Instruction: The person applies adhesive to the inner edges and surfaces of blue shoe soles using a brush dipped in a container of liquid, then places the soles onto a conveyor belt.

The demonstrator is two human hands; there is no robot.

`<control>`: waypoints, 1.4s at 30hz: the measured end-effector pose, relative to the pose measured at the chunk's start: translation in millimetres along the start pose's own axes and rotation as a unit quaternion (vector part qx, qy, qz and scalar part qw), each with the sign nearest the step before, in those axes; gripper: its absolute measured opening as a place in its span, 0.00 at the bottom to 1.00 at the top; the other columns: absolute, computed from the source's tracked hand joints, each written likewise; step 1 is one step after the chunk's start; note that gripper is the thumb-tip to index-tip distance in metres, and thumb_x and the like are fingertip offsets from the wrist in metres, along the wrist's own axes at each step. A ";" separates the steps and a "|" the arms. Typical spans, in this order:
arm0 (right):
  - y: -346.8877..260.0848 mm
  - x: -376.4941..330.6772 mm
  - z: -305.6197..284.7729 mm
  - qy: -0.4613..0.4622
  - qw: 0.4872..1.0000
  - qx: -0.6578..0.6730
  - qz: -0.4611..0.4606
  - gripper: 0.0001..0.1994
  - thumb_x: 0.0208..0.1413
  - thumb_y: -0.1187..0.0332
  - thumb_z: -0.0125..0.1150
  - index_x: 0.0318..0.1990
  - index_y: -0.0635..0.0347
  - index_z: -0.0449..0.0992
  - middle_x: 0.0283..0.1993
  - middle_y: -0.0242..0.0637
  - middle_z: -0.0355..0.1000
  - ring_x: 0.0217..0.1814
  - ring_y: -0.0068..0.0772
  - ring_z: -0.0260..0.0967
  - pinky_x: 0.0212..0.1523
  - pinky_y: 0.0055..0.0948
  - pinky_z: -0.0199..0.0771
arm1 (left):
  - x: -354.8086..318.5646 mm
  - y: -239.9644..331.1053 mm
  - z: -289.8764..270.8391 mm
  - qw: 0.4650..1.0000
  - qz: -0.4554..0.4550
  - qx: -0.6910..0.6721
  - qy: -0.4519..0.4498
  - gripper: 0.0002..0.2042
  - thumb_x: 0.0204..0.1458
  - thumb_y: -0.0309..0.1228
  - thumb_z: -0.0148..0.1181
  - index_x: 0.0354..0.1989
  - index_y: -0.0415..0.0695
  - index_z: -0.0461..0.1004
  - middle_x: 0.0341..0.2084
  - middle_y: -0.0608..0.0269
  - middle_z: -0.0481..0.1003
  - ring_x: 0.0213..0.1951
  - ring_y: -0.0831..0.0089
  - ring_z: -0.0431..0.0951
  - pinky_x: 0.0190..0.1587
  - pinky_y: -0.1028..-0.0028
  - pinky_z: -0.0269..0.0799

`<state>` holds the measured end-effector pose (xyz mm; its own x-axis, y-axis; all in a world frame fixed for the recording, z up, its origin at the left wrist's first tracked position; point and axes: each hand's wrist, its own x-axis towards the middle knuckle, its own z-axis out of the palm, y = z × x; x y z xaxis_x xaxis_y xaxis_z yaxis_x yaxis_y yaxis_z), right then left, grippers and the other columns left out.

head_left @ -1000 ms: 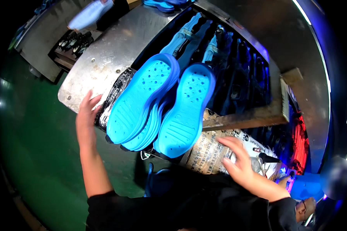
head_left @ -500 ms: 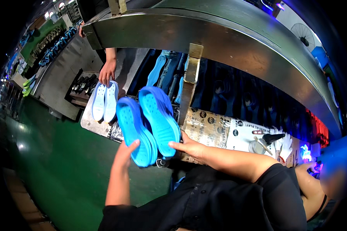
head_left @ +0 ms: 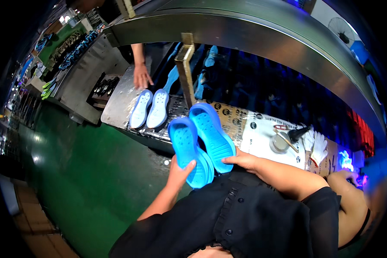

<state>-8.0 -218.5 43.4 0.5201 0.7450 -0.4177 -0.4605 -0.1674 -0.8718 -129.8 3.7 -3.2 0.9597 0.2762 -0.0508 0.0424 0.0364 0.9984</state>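
My left hand (head_left: 181, 171) grips a small stack of bright blue shoe soles (head_left: 185, 139), thumb on top and fingers hidden underneath. Closed round the heel end of a second set of blue soles (head_left: 210, 135) is my right hand (head_left: 241, 160). The two sets lean against each other in front of my body, their holed ends pointing away from me. Beyond them, at the left end of the bench, two pale white-blue soles (head_left: 158, 109) lie side by side. A co-worker's hand (head_left: 142, 76) hovers just behind this pair, fingers spread.
A metal conveyor frame (head_left: 245, 28) arches over the bench, with an upright post (head_left: 185, 73) near the soles. On the bench right are a glass jar (head_left: 280, 142) with a brush, a black bottle (head_left: 297, 134) and white gloves (head_left: 317, 148). Another person (head_left: 348, 198) sits at right.
My view has turned, so the bench appears shifted. I have drawn the blue soles nearer my body. The co-worker's hand has let go of the pale soles, which now lie on the bench.
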 end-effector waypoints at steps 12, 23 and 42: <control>-2.8 -25.9 -65.2 0.054 0.949 -0.311 0.021 0.37 0.51 0.41 0.52 0.58 0.66 0.63 0.59 0.53 0.62 0.63 0.46 0.57 0.62 0.32 0.55 | 153.8 18.1 30.0 0.932 0.071 0.353 0.038 0.32 0.37 0.38 0.65 0.52 0.34 0.64 0.42 0.42 0.73 0.45 0.57 0.75 0.48 0.65 0.69; 82.7 -167.7 -144.0 0.307 0.946 0.107 -0.004 0.19 0.55 0.56 0.57 0.47 0.60 0.71 0.35 0.33 0.72 0.35 0.22 0.67 0.38 0.22 0.68 | 86.8 95.2 118.1 0.869 0.150 0.470 -0.026 0.21 0.46 0.25 0.57 0.52 0.43 0.67 0.33 0.57 0.74 0.29 0.65 0.74 0.34 0.69 0.70; 94.0 -131.6 -181.2 0.318 0.829 0.420 -0.186 0.23 0.56 0.67 0.57 0.58 0.58 0.62 0.38 0.31 0.70 0.29 0.19 0.62 0.34 0.20 0.66 | 89.6 -6.8 -18.6 0.845 0.144 0.514 0.006 0.28 0.46 0.24 0.52 0.60 0.44 0.60 0.52 0.47 0.66 0.54 0.49 0.64 0.57 0.60 0.58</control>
<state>10.6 -449.3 -30.0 0.8900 0.1089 -0.4429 -0.3829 0.7060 -0.5958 -49.3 46.0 -14.9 0.9690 0.1406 0.2033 0.0319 -0.8868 0.4611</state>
